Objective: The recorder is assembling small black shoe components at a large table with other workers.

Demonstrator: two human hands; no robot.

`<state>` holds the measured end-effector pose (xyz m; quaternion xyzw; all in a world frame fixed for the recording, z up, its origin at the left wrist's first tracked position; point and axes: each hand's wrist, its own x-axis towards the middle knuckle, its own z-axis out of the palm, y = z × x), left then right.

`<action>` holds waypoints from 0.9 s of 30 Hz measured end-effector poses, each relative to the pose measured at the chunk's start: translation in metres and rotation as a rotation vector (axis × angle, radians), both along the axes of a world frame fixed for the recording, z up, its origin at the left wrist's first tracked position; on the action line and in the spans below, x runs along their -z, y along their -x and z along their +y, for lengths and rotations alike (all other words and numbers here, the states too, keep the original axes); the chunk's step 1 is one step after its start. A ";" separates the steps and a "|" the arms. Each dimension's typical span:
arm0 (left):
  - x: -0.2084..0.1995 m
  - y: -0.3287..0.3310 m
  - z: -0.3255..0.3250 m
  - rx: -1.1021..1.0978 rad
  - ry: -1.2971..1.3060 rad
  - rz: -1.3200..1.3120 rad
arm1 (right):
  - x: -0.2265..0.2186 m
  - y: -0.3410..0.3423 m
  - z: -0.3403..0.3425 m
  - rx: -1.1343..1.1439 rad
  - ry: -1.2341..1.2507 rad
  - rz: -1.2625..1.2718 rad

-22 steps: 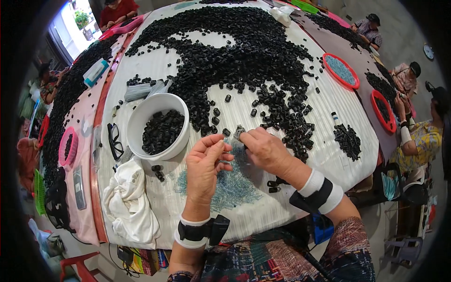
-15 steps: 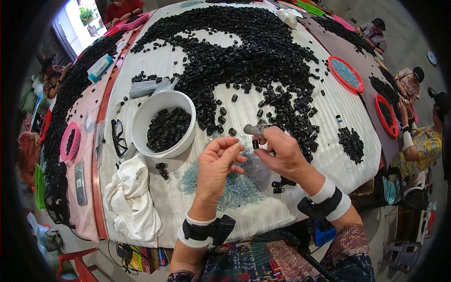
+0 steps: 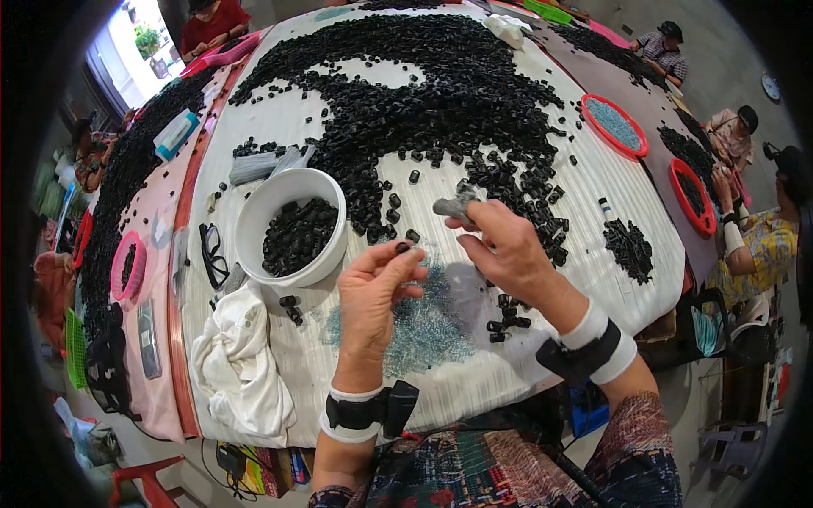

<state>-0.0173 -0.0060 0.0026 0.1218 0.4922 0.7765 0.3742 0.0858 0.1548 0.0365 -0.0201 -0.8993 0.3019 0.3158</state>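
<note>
My left hand (image 3: 370, 296) is closed in a pinch, with a small black plastic piece (image 3: 402, 247) at its fingertips. To its right, my right hand (image 3: 512, 262) curls its fingers round a grey bundle (image 3: 454, 206) that sticks out past the index finger; its thumb stands apart. Both hands are above a scatter of tiny bluish clear bits (image 3: 423, 330). Several black pieces (image 3: 508, 320) lie on the table below my right hand. Beyond the hands spreads a large heap of black pieces (image 3: 440, 110).
A white bowl (image 3: 332, 245) of black pieces stands left of my hands, beside glasses (image 3: 213, 254) and a white cloth (image 3: 241, 360). Behind it lies a grey bundle of strips (image 3: 254, 167). Rightward are black slim pieces (image 3: 628, 252) and a red tray (image 3: 588, 114). Other people sit around.
The black piece between my right thumb and finger is gone, and more pieces lie below that hand. A black piece now shows at my left fingertips. Both hands shifted slightly left.
</note>
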 end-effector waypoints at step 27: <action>-0.005 -0.016 0.000 0.150 0.079 0.211 | 0.000 0.005 -0.023 -0.136 0.599 -0.054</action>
